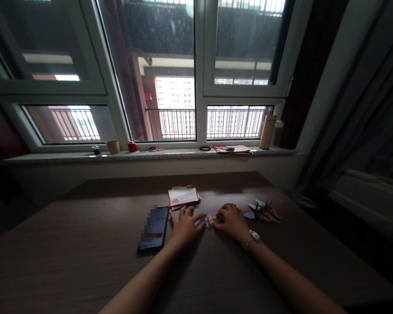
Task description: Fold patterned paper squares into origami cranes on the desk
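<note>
Between my hands a small piece of colourful printed paper [211, 220] lies on the brown table. My left hand [187, 226] grips its left edge between thumb and fingertips. My right hand [233, 221], with a white band at the wrist, is closed on the right edge and covers part of it. A dark smartphone [157, 229] lies just left of my left hand, its screen lit. Beyond the left fingers is a stack of paper sheets [183, 196] with red borders. Several pointed folded-paper figures [266, 211] are bunched to the right of my right hand.
The table [85, 244] ends near a wall under the window. Along the windowsill [179, 155] stand a tan cup [113, 147], a red jar [132, 146] and a tall tan bottle [267, 132]. More papers [240, 149] with scissors on top lie there too.
</note>
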`<action>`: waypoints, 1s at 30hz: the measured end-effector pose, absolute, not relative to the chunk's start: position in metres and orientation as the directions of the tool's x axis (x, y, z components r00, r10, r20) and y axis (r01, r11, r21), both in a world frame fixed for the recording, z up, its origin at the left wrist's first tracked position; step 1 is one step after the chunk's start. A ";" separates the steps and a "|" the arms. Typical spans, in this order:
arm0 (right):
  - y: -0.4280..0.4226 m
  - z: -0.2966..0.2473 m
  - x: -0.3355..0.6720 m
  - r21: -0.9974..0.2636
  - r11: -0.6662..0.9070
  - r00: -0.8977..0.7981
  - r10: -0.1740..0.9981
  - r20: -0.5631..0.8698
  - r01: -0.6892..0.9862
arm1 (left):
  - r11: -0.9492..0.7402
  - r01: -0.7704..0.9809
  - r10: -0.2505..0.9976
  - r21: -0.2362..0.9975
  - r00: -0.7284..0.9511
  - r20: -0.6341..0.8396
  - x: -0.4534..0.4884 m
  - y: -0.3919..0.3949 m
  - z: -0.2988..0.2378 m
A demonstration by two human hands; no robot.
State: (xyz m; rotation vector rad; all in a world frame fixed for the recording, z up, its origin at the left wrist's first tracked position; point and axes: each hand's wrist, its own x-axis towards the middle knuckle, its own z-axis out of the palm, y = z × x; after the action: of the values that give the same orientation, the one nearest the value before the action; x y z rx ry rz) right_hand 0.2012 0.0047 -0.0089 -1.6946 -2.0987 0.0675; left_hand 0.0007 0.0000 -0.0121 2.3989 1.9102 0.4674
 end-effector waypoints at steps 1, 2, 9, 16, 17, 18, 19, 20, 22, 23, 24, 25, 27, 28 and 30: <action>0.005 -0.009 0.201 -0.306 0.250 -0.157 0.942 0.297 0.918 | -0.240 0.946 0.958 0.216 0.196 0.208 0.001 0.000 -0.012; 0.005 -0.009 0.202 -0.304 0.254 -0.164 0.942 0.292 0.918 | -0.239 0.946 0.958 0.216 0.195 0.208 0.001 0.000 -0.012; 0.001 -0.011 0.202 -0.270 0.287 -0.199 0.929 0.310 0.919 | -0.233 0.948 0.962 0.216 0.191 0.197 0.000 0.001 -0.012; 0.004 -0.018 0.206 -0.311 0.331 -0.230 0.919 0.319 0.891 | -0.213 0.955 0.972 0.206 0.186 0.143 0.001 -0.002 -0.006; 0.005 -0.018 0.207 -0.319 0.334 -0.233 0.920 0.315 0.887 | -0.211 0.955 0.973 0.208 0.185 0.138 0.001 -0.003 -0.006; 0.006 -0.019 0.208 -0.325 0.335 -0.234 0.921 0.311 0.884 | -0.211 0.954 0.973 0.212 0.186 0.134 0.001 -0.003 -0.005; 0.007 -0.019 0.209 -0.329 0.333 -0.234 0.923 0.306 0.884 | -0.214 0.953 0.973 0.215 0.188 0.133 0.001 -0.003 -0.005; 0.008 -0.020 0.210 -0.330 0.330 -0.233 0.925 0.300 0.884 | -0.218 0.951 0.973 0.219 0.192 0.131 0.001 -0.003 -0.005; 0.009 -0.020 0.210 -0.327 0.326 -0.230 0.926 0.299 0.887 | -0.227 0.948 0.971 0.223 0.202 0.130 0.001 -0.003 -0.005; 0.008 -0.020 0.209 -0.323 0.327 -0.229 0.924 0.306 0.888 | -0.233 0.947 0.969 0.223 0.207 0.131 0.000 -0.003 -0.005; 0.008 -0.019 0.209 -0.316 0.331 -0.230 0.920 0.316 0.889 | -0.239 0.945 0.968 0.224 0.212 0.136 0.000 -0.003 -0.005; 0.007 -0.019 0.208 -0.306 0.336 -0.232 0.915 0.329 0.891 | -0.244 0.943 0.966 0.225 0.216 0.141 0.000 -0.003 -0.006; 0.004 -0.017 0.206 -0.275 0.343 -0.238 0.905 0.352 0.898 | -0.250 0.941 0.964 0.230 0.219 0.152 -0.001 -0.003 -0.007; 0.003 -0.016 0.205 -0.256 0.347 -0.243 0.900 0.362 0.902 | -0.251 0.940 0.963 0.233 0.219 0.155 -0.001 -0.003 -0.007; 0.000 -0.014 0.203 -0.209 0.354 -0.258 0.889 0.379 0.912 | -0.249 0.938 0.964 0.240 0.217 0.154 -0.001 -0.003 -0.007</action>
State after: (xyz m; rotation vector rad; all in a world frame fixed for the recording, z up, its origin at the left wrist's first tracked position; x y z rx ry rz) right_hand 0.2032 0.0004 -0.0139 -1.5700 -2.1917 -0.0720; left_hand -0.0010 -0.0030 -0.0075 2.3749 1.8635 0.4149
